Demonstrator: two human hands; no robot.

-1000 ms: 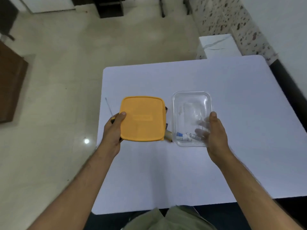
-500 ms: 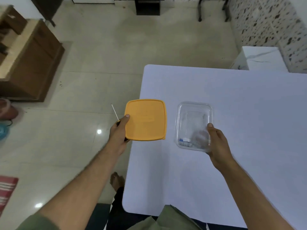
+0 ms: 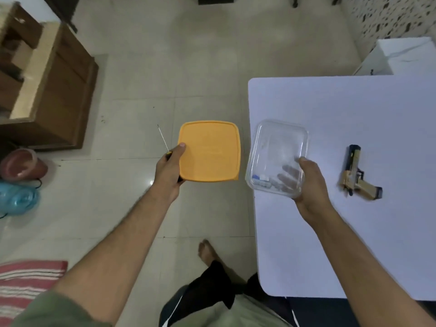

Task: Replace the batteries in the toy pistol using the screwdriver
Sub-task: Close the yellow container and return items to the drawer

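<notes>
At nine o'clock a brown wooden cabinet (image 3: 49, 90) stands on the tiled floor (image 3: 165, 67), with a reddish pot (image 3: 22, 165) and a blue plastic bag (image 3: 17, 200) below it and a red-striped cloth (image 3: 28, 279) at seven o'clock.

Near the middle of the view, the left hand (image 3: 168, 173) holds an orange lid (image 3: 210, 151) flat over the floor, thumb on its top surface, the other fingers hidden beneath. The same grip also clamps the screwdriver (image 3: 163, 140); its thin metal shaft points up toward eleven o'clock past the lid's left edge, and only a sliver of the handle shows by the thumb.

Just right of the lid, the right hand (image 3: 306, 182) grasps a clear plastic container (image 3: 277, 156) at its near right corner, thumb on the rim and fingers seen through the base. The container hangs over the left edge of the white table (image 3: 342, 232). Small blue-and-white pieces lie in its near end, probably the batteries (image 3: 260, 180), though blur keeps that uncertain.

At three o'clock the toy pistol (image 3: 356, 175), tan and black, lies on its side on the table, barrel pointing to twelve o'clock, well apart from both hands.

At six o'clock a bare foot (image 3: 207, 252) rests on the floor. A white box (image 3: 401, 57) sits beyond the table's far edge at one o'clock.
</notes>
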